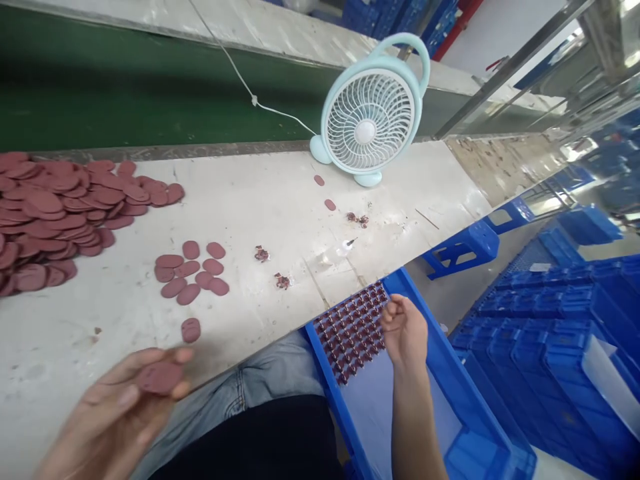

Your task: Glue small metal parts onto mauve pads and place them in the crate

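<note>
My left hand (pixel 117 413) is at the lower left, over the white bench's near edge, and holds a flat maroon oval piece (pixel 160 377) between thumb and fingers. My right hand (pixel 404 330) is curled shut over a blue tray (pixel 425 313) beside my lap, touching rows of small dark red parts (pixel 350 333) laid in the tray. Whether it pinches a part I cannot tell. A small group of maroon ovals (pixel 193 273) lies on the bench ahead of my left hand, with one single oval (pixel 191 329) nearer.
A big heap of maroon ovals (pixel 55 213) fills the bench's left side. A pale blue desk fan (pixel 373 117) stands at the back, its white cord running left. Small trimmed scraps (pixel 261 253) dot the white bench (pixel 280 200). Blue stools and stacked blue crates stand right.
</note>
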Available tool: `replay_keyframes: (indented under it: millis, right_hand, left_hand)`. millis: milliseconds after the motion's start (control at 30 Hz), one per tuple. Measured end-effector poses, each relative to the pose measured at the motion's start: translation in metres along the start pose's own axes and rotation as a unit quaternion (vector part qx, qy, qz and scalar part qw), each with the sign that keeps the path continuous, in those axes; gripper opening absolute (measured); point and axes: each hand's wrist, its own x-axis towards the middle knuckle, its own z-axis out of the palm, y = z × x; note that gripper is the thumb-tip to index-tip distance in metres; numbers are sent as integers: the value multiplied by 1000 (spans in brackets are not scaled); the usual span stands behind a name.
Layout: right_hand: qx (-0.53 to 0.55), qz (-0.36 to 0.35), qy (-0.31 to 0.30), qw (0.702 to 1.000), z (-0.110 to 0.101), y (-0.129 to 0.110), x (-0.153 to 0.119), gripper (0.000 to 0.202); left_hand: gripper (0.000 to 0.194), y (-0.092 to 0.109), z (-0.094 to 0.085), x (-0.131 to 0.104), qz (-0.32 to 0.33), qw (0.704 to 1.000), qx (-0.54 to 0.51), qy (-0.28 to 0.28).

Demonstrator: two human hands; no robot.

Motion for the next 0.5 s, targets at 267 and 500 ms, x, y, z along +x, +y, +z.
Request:
replay_keyframes:
  millis: [267,500]
  right_hand:
    - [308,152,-317,884,142,-19,10,48]
    - [319,189,-316,873,159,-32,-31,33]
  left_hand:
    - [18,-11,61,-23,-33,965,-210,-154]
    - [22,-13,65,-25,-20,943,-273,-190]
